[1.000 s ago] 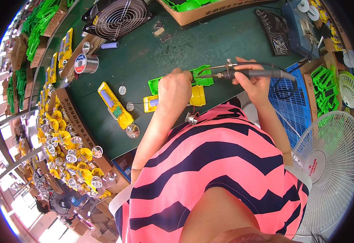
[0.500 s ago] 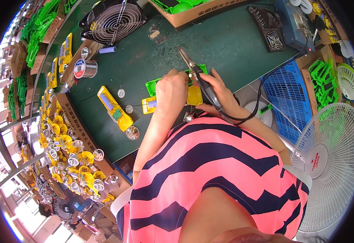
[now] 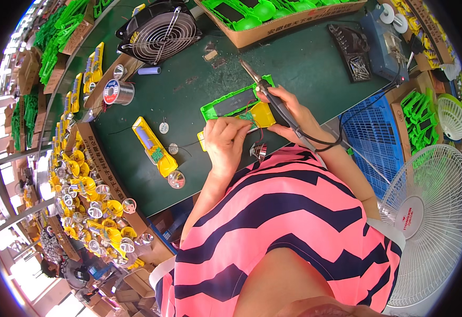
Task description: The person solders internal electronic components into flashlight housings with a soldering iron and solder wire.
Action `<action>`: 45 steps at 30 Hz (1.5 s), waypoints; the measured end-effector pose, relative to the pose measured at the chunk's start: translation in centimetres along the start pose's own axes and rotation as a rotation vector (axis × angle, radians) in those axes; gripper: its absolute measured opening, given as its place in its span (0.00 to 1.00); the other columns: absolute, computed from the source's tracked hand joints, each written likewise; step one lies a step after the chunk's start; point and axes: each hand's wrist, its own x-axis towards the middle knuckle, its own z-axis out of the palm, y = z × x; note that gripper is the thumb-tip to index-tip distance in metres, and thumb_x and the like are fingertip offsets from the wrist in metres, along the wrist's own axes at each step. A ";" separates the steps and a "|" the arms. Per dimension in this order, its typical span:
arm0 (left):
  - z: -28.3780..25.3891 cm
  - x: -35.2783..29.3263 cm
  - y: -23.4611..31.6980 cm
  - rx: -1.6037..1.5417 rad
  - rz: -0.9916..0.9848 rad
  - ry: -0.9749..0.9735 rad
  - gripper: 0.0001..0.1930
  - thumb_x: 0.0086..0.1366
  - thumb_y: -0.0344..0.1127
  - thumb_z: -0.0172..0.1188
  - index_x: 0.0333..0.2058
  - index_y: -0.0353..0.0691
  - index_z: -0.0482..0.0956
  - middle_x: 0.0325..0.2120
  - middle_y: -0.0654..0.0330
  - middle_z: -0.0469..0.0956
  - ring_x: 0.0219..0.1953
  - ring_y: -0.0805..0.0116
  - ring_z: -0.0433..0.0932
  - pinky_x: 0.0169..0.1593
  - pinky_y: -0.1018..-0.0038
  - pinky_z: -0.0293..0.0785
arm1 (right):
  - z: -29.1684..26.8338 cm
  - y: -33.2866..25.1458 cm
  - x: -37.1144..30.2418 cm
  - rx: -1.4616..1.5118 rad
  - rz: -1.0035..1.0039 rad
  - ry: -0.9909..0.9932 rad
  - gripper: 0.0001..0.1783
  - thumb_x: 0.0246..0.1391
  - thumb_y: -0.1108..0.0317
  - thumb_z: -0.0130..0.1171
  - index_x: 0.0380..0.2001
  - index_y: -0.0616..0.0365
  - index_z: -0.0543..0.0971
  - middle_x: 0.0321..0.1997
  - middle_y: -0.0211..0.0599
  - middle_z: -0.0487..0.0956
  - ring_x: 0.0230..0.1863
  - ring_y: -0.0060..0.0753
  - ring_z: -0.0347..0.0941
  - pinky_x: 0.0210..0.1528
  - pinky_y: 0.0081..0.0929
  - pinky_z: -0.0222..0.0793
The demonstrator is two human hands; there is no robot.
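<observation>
My right hand (image 3: 298, 117) is wrapped around a soldering iron (image 3: 279, 107), its tip pointing up and away over the table. Its lower fingers lie beside the flared end of a yellow flashlight housing (image 3: 263, 114). Across that housing lies my left hand (image 3: 223, 141), fingertips pinched together at a small green circuit board (image 3: 246, 117); what they hold is hidden. Thin red wires run from the board area, and a shiny reflector cup (image 3: 259, 151) sits near my body. Just beyond the housing is a green plastic housing (image 3: 221, 109) with a dark inside.
A second yellow housing (image 3: 151, 147) with a battery and board lies left, by a reflector (image 3: 176, 179). Beyond are a solder spool (image 3: 119, 92), a loose battery (image 3: 149, 71) and a black fan (image 3: 159, 34). The iron's cord (image 3: 330, 142) loops right. A carton (image 3: 294, 24) holds green parts.
My left hand has shifted down and turned, its fingers now at the circuit board, uncovering more of the green housing. The soldering iron stays in my right hand, its tip still raised.
</observation>
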 end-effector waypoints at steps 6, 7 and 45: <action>-0.8 0.2 0.1 0.004 -0.095 -0.067 0.05 0.42 0.25 0.64 0.22 0.37 0.77 0.29 0.58 0.68 0.29 0.65 0.70 0.32 0.73 0.67 | -1.5 -1.8 -2.8 -0.387 -0.108 0.043 0.26 0.36 0.72 0.64 0.43 0.57 0.69 0.30 0.36 0.77 0.31 0.37 0.74 0.58 0.41 0.54; -0.9 0.1 0.1 0.005 -0.102 -0.072 0.05 0.42 0.25 0.64 0.22 0.37 0.77 0.29 0.58 0.68 0.29 0.65 0.70 0.32 0.73 0.67 | -1.6 -2.2 -3.3 -0.473 -0.104 0.052 0.22 0.36 0.71 0.64 0.40 0.57 0.72 0.25 0.33 0.77 0.25 0.33 0.74 0.59 0.44 0.51; -0.7 1.3 0.5 0.110 -0.159 -0.178 0.05 0.40 0.25 0.61 0.19 0.36 0.74 0.29 0.57 0.70 0.33 0.59 0.71 0.35 0.68 0.69 | 0.9 -1.6 -5.6 0.190 0.137 0.561 0.10 0.43 0.76 0.57 0.32 0.65 0.73 0.17 0.34 0.78 0.30 0.21 0.74 0.59 0.43 0.48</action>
